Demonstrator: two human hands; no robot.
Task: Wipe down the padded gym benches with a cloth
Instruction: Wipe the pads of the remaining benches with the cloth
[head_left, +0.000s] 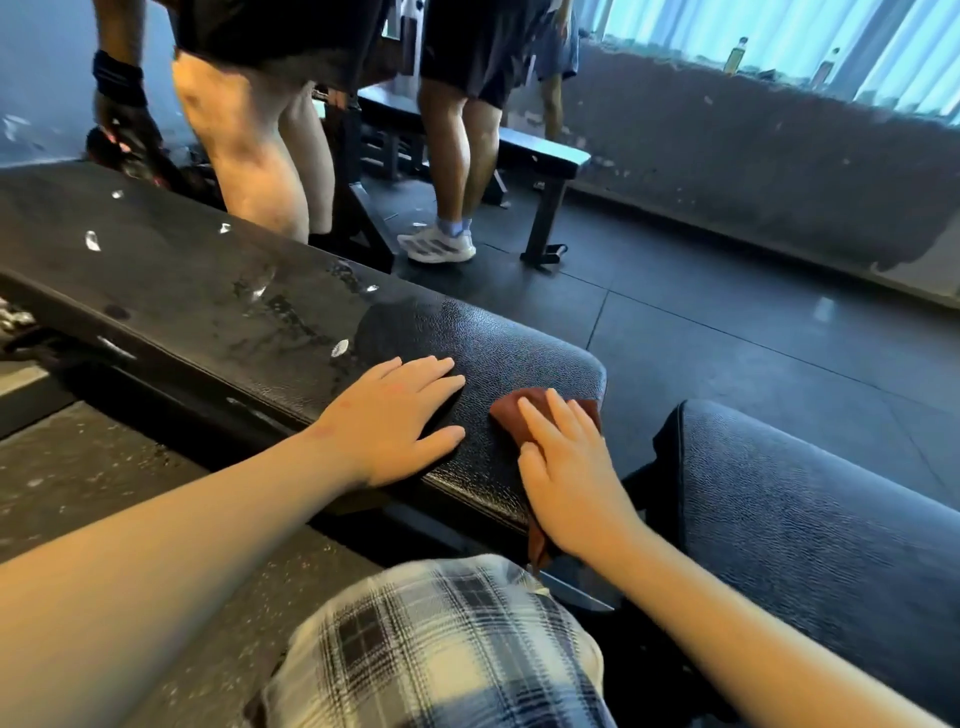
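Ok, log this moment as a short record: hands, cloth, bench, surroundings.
left hand: flat on the bench pad, fingers straight
right hand: presses the cloth flat on the pad's near end
cloth: reddish-brown, one end hangs over the pad's edge
bench pad: black, wet streaks farther along
nearby: second pad at right; bystander's legs behind

One wide-angle view looks out from the person's head, facing forward and steeply down. It sits close over the left hand (395, 421) and right hand (566, 467), with both forearms running in from the bottom corners. The near end of the padded bench (234, 291) fills the middle, and a plaid-clad knee (441, 639) lies at the bottom edge. Higher up, the view reaches across the floor (727, 322) to a far bench (540, 150) and the window wall (753, 135).
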